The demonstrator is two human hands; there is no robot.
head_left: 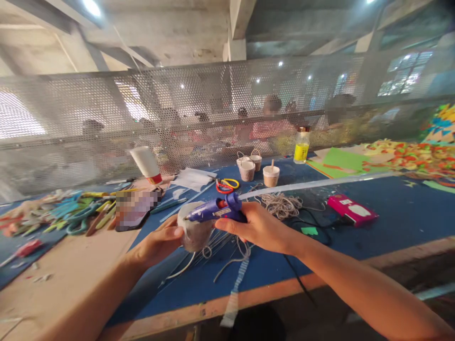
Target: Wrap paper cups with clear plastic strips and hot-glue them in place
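My left hand (165, 241) is closed around the side of a small greyish-white cup (196, 235), held above the blue table. In my right hand (254, 226) is a blue-purple hot glue gun (209, 210), its fingers wrapped round the handle. The gun's nozzle points left over the cup's rim; whether it touches cannot be made out. A long pale glue stick (302, 184) runs out of the gun's back to the right. Beneath the hands lie thin wires and a white cord (183, 269). Behind the right hand sits a tangle of beige string (280, 204).
Small cups with handles (246, 170) stand at the back, near red-and-yellow scissors (227, 185) and a bottle (301, 148). A pink box (351, 210) with a black cable lies right. Left are a phone (133, 210), tools and a paper cup (146, 164). A perforated screen (199, 104) rises behind.
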